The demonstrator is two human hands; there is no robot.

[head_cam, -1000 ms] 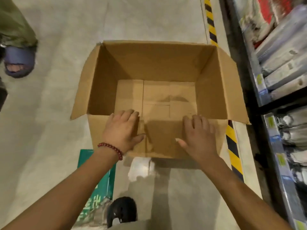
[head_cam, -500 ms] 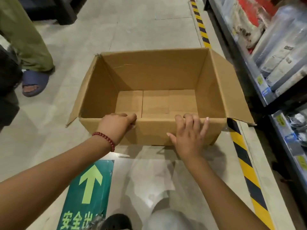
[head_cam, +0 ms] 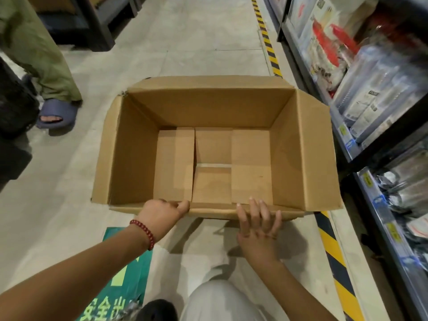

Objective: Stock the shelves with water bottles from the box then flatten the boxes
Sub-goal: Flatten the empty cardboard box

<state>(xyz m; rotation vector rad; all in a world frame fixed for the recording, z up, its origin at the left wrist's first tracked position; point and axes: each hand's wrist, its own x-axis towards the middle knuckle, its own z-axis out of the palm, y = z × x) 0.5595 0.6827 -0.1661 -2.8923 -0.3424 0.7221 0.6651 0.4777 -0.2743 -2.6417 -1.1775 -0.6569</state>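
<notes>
The open cardboard box [head_cam: 215,158] sits on the floor [head_cam: 58,193] beside the shelves [head_cam: 370,126] — nothing inside. The left hand [head_cam: 162,214] grips its near edge, fingers curled; the right hand [head_cam: 259,221] rests there with straight, spread fingers.

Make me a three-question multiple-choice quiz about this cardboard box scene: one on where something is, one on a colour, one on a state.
1. Where does the shelving stand relative to the box?
A. to its right
B. to its left
C. behind the person

2. What colour is the bracelet on the left hand?
A. blue
B. red
C. white

3. What is inside the box?
A. bottles
B. nothing
C. packets

Answers: A, shelves line the right edge; B, red beads circle the wrist; B, only the bare bottom flaps show.
</notes>
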